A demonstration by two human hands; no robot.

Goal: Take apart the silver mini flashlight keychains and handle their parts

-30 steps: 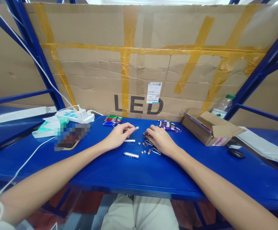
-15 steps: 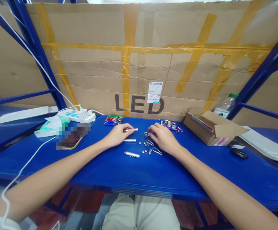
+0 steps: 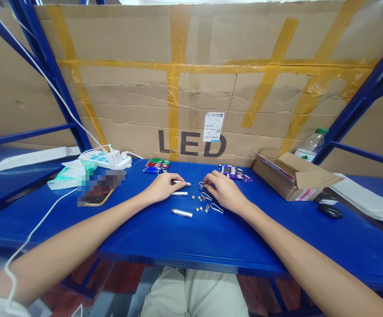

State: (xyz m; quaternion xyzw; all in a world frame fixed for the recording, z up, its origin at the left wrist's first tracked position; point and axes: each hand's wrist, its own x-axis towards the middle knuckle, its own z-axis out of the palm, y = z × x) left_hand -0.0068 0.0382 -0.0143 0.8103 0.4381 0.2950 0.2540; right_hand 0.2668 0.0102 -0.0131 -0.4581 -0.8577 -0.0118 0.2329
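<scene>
Lowered since the earlier frame, the left hand (image 3: 161, 188) pinches a silver mini flashlight (image 3: 182, 182) just above the blue desk (image 3: 211, 237); the right hand (image 3: 222, 190) rests with curled fingers empty on a key clip (image 3: 206, 195) beside button batteries (image 3: 200, 208)

3 silver tubes (image 3: 181, 212), approx. 6 button cells (image 3: 200, 208), 3 clips (image 3: 215, 208), 2 bunches of coloured torches (image 3: 156, 165), 1 cardboard box (image 3: 293, 177), 1 power strip (image 3: 103, 158), 1 bottle (image 3: 310, 145), 1 mouse (image 3: 329, 211).
</scene>
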